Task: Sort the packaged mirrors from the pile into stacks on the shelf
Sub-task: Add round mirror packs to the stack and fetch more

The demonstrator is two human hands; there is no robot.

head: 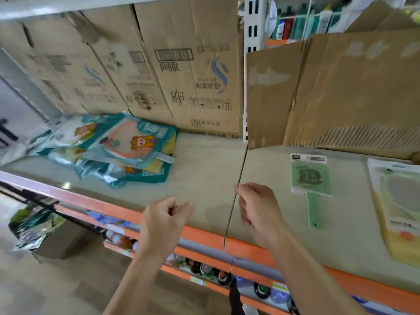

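A loose pile of packaged mirrors (127, 146) in teal wrappers with a cartoon figure lies at the left of the beige shelf (204, 173). On the right of the shelf lie a green handled mirror (311, 178) in its pack and a yellow packaged mirror (400, 208) at the frame's edge. My left hand (166, 221) hovers over the shelf's front edge with fingers loosely curled, holding nothing. Over the seam between the two shelf boards hangs my right hand (256, 208), also loosely curled and holding nothing.
Cardboard sheets (186, 71) line the back of the shelf. An orange rail (204, 237) fronts the shelf, with bottles (204, 269) on the level below. A cardboard box (52, 237) of packets stands on the floor at the left.
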